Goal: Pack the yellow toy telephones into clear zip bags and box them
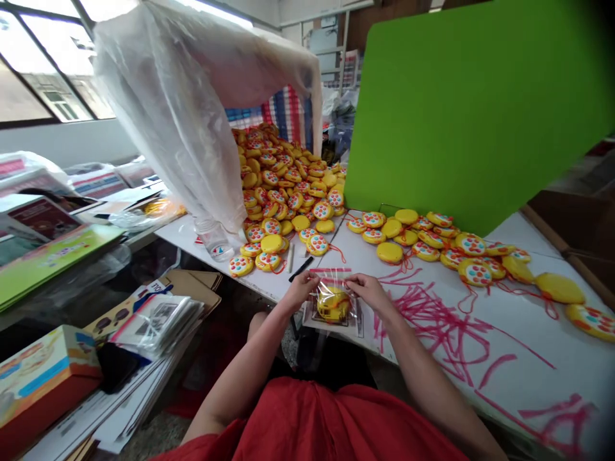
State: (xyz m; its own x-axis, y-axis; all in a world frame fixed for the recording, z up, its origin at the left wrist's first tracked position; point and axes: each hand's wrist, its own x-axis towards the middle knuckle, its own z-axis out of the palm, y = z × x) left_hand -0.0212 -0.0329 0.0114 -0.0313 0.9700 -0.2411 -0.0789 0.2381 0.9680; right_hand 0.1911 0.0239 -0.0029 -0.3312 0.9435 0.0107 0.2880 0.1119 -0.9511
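Both my hands hold a small clear zip bag (332, 301) with a red seal strip along its top. A yellow toy (332, 303) sits inside it. My left hand (300, 289) pinches the bag's upper left corner, and my right hand (366, 288) pinches the upper right. The bag hangs just over the near edge of the white table (528, 358), which is scribbled with pink marker. A black pen (301, 268) lies on the table right behind my left hand.
A big heap of yellow dotted toy discs (283, 186) spills from a clear plastic sack (192, 109). More discs (461, 250) lie in front of a green board (480, 109). Boxes and packed leaflets (158, 323) crowd the left side.
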